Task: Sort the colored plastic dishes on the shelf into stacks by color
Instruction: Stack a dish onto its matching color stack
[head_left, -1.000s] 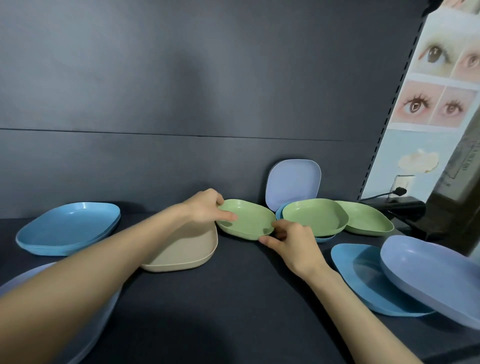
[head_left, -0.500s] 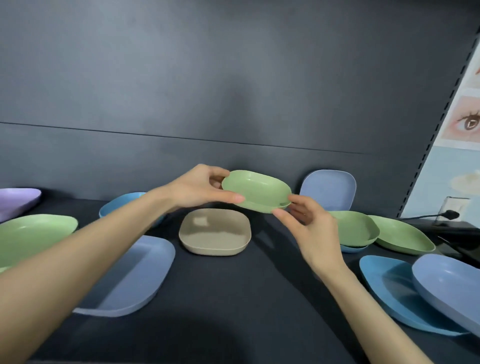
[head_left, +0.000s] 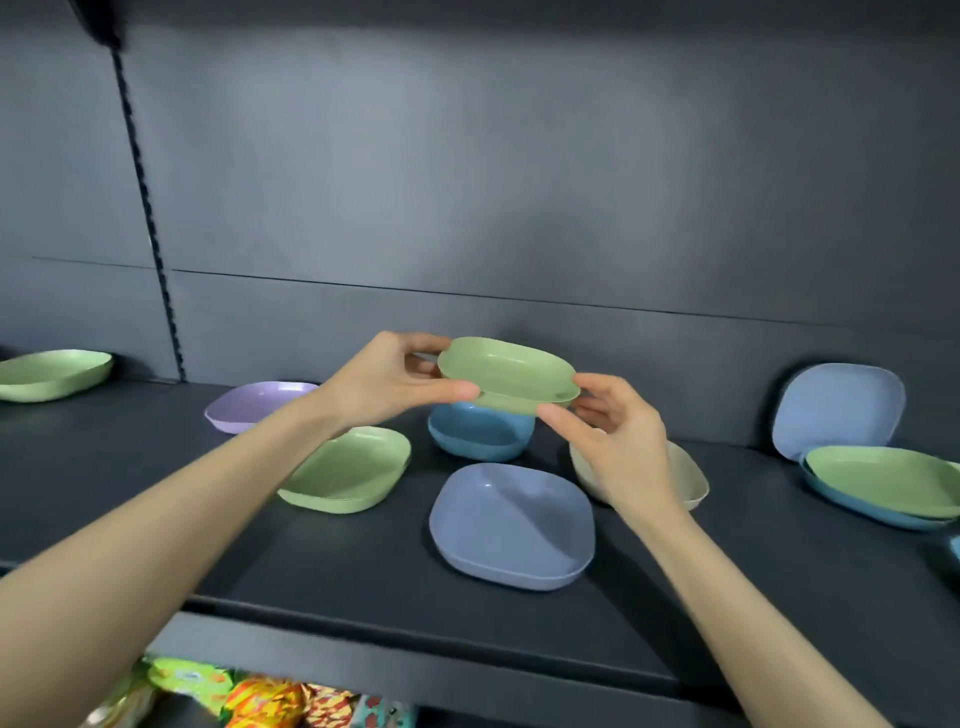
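A small green dish (head_left: 511, 375) is held in the air above the dark shelf (head_left: 363, 566). My left hand (head_left: 395, 382) pinches its left rim and my right hand (head_left: 613, 431) pinches its right rim. Below it on the shelf lie a green dish (head_left: 353, 470), a blue dish (head_left: 480, 431), a periwinkle dish (head_left: 511, 525) and a beige dish (head_left: 685, 475), the beige one partly hidden by my right hand. A lilac dish (head_left: 254, 405) sits further back left.
A green dish (head_left: 52, 374) lies at the far left. At the right a periwinkle dish (head_left: 839, 408) leans on the back wall behind a green dish (head_left: 883, 478) stacked on a blue one. Colourful packets (head_left: 249, 701) show under the shelf edge.
Both hands lifted the small green dish off the shelf and carried it leftward. The view swung left, bringing the left green and lilac dishes into sight.
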